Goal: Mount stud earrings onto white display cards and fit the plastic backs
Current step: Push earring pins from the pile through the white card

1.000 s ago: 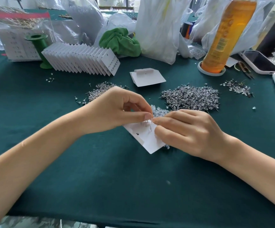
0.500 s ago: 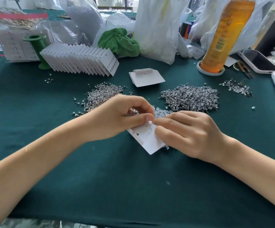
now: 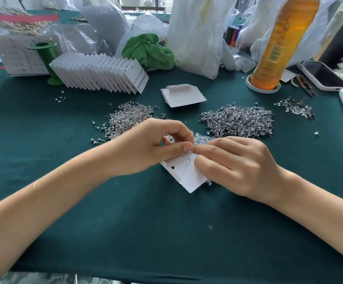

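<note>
Head view: hands (image 3: 146, 148) (both) on card (image 3: 185, 175)

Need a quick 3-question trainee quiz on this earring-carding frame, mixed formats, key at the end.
1. True or false: the white display card being worked on lies flat under both hands.
2. Which hand covers the card's right edge? A) left hand B) right hand
3. Fill in: the orange bottle stands beside a ____ lying screen-up.

Key
1. False: it is held tilted, posts sticking up from it.
2. B
3. phone
</note>
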Action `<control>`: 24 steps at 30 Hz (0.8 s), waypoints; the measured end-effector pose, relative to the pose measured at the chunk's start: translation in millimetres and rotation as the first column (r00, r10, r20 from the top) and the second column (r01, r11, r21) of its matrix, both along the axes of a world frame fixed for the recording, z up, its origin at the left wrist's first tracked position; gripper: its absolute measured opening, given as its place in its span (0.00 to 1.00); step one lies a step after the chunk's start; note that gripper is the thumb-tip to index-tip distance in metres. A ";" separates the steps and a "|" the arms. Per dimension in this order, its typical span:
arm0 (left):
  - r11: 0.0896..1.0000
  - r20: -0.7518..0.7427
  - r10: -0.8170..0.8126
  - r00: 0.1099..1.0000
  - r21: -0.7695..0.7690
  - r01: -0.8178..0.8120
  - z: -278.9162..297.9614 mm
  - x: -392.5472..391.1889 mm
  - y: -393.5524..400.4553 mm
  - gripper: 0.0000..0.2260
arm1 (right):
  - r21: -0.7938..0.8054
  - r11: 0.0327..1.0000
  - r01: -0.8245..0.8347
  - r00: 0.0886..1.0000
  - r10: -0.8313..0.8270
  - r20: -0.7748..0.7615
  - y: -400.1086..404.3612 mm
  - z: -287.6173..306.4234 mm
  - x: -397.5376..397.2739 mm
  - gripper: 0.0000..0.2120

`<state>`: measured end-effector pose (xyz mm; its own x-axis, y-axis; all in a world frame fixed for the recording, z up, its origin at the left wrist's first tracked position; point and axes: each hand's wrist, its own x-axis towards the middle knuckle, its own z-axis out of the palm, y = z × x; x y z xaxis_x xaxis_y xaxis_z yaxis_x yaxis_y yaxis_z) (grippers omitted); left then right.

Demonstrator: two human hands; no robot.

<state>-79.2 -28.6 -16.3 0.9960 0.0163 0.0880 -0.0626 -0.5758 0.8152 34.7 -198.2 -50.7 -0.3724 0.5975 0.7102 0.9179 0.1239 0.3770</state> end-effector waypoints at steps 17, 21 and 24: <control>0.996 -0.095 -0.089 0.991 -0.012 0.089 7.3 4.6 15.4 0.01 | 0.038 0.999 -0.031 0.999 0.030 0.045 1.9 -1.3 0.5 0.08; 0.996 -0.067 -0.054 0.996 -0.071 0.050 5.7 4.5 11.4 0.02 | 0.029 0.999 -0.018 1.000 0.018 -0.016 4.7 1.8 3.5 0.06; 0.989 0.079 0.131 0.988 -0.083 -0.124 10.1 6.1 11.7 0.08 | 0.062 0.998 0.012 0.966 0.005 -0.259 5.3 5.8 9.2 0.07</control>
